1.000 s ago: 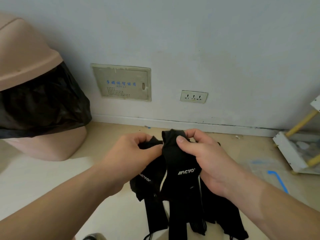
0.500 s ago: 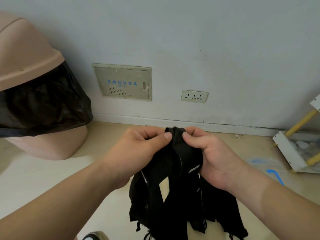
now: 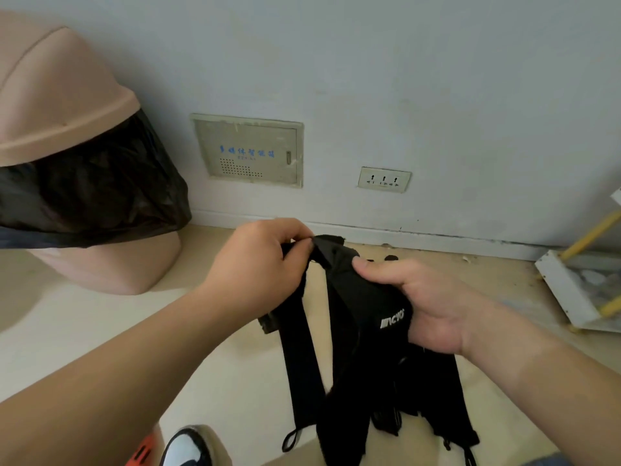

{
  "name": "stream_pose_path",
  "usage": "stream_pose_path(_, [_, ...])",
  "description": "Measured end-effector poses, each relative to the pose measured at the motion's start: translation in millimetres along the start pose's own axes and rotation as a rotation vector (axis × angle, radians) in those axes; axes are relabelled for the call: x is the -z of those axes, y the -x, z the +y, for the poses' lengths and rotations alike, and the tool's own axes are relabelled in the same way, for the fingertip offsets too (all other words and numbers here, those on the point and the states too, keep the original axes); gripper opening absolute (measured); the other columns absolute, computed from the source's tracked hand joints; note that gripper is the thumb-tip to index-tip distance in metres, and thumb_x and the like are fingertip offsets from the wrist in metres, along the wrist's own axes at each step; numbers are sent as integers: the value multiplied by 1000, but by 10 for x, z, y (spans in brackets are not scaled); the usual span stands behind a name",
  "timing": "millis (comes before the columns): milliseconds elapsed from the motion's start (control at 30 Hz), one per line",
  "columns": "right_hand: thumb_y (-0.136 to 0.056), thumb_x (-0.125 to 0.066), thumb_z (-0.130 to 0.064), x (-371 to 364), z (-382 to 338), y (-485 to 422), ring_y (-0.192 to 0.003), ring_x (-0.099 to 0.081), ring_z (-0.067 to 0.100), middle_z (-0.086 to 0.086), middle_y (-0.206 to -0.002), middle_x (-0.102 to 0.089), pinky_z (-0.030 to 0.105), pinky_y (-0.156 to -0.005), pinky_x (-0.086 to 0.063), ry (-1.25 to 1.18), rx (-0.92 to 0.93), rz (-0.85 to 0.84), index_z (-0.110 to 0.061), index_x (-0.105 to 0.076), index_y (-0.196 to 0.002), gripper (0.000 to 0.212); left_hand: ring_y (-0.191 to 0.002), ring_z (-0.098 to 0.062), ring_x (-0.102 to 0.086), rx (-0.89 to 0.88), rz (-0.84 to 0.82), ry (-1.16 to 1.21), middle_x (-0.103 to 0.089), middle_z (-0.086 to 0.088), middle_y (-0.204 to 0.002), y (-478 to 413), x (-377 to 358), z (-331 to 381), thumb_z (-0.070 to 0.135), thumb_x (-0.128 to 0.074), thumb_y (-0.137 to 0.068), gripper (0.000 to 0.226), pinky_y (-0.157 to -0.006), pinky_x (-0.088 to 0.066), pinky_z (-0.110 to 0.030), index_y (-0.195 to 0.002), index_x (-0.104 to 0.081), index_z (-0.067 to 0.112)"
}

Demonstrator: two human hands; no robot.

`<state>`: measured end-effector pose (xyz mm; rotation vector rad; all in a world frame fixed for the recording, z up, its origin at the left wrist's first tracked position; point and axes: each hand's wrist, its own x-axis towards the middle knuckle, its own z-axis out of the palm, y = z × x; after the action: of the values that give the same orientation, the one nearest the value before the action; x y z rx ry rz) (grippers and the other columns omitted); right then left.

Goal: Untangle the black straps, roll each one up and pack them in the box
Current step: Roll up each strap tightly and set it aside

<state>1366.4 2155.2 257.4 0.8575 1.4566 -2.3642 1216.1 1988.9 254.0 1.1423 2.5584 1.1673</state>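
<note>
Both hands' fingers clamp black straps (image 3: 353,331); white logo, perhaps "NCYO"; panel (image 3: 250,151) lettering illegible.

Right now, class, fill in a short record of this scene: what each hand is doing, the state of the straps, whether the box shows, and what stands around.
left hand: pinching the top of the black straps
right hand: gripping the bunch beside its white logo
straps: tangled, hanging down, none rolled
box: not in view
left background: tan bin with black liner
wall: panel and socket
floor: shoe at lower edge
</note>
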Motion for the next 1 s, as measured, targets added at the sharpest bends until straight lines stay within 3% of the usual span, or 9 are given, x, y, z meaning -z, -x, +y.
stream_pose_path(100, [-93, -65, -18, -9, -37, 5, -67, -74, 21, 10, -88, -77, 33, -60, -61, -47, 124, -33, -6, -77, -112, 26, -56, -1, -58, -71, 92, -132, -64, 17, -58, 0, -25, 10, 30, -67, -99, 13, -55, -47, -28, -88, -70, 37])
stream_pose_path(133, [-96, -61, -14, -17, -43, 12, -64, -73, 20, 10, -87, -76, 30, -55, -59, -83, 156, -35, -7, -77, -112, 24, -56, -2, -59, -85, 107, -150, -65, 16, -59, -3, -38, 11, 31, -67, -99, 9, -55, -48, -29, -93, -71, 36])
stream_pose_path(200, [-100, -58, -11, 7, -22, -19, -75, -76, 23, 13, -99, -78, 32, -63, -62, -99, 213, -11, -8, -78, -116, 27, -65, -10, -66, -29, 80, -85, -70, 11, -71, -27, -41, 21, 36, -66, -101, 5, -61, -56, -35, -104, -69, 33])
stream_pose_path(267, [-103, -57, -12, 18, 9, -67, -91, -78, 26, 13, -114, -80, 35, -72, -64, -40, 272, 81, -15, -77, -124, 29, -78, -12, -72, 165, -7, 112, -74, 8, -88, -52, -4, 27, 40, -66, -102, 14, -70, -60, -34, -114, -66, 31])
stream_pose_path(367, [-107, -55, -11, 89, 60, -168, -103, -78, 25, 7, -118, -81, 34, -72, -61, 53, 341, 294, -27, -73, -130, 33, -85, -17, -76, 387, -75, 327, -79, 1, -90, -42, 54, 23, 37, -67, -103, 16, -77, -61, -32, -101, -72, 22])
stream_pose_path(467, [-108, -58, -16, 142, 95, -259, -113, -76, 26, 3, -121, -80, 37, -81, -59, 39, 354, 383, -30, -71, -134, 33, -78, -23, -77, 406, -121, 437, -78, -2, -81, 1, 105, 78, 33, -66, -103, 17, -73, -60, -37, -97, -72, 18])
stream_pose_path(633, [-109, -58, -23, 105, 112, -315, -110, -77, 31, 7, -118, -81, 53, -99, -60, 31, 330, 363, -27, -74, -128, 24, -65, -15, -68, 344, -290, 808, -73, -3, -78, 101, 161, 303, 27, -63, -104, 11, -58, -53, -24, -101, -66, 16])
stream_pose_path(833, [-108, -62, -24, -41, 130, -267, -97, -80, 27, 12, -108, -82, 36, -76, -63, 77, 357, 308, -13, -76, -121, 22, -89, -30, -78, 235, -427, 582, -82, -8, -95, 110, 42, 204, 17, -58, -108, 12, -86, -61, -49, -120, -60, 18])
stream_pose_path(1000, [-112, -53, -33, -92, 112, -216, -114, -77, 25, 6, -120, -80, 45, -98, -59, 77, 397, 198, -20, -74, -128, 29, -78, -24, -69, 179, -349, 501, -80, -13, -92, 111, 6, 115, 18, -64, -105, 2, -85, -60, -52, -105, -65, 19])
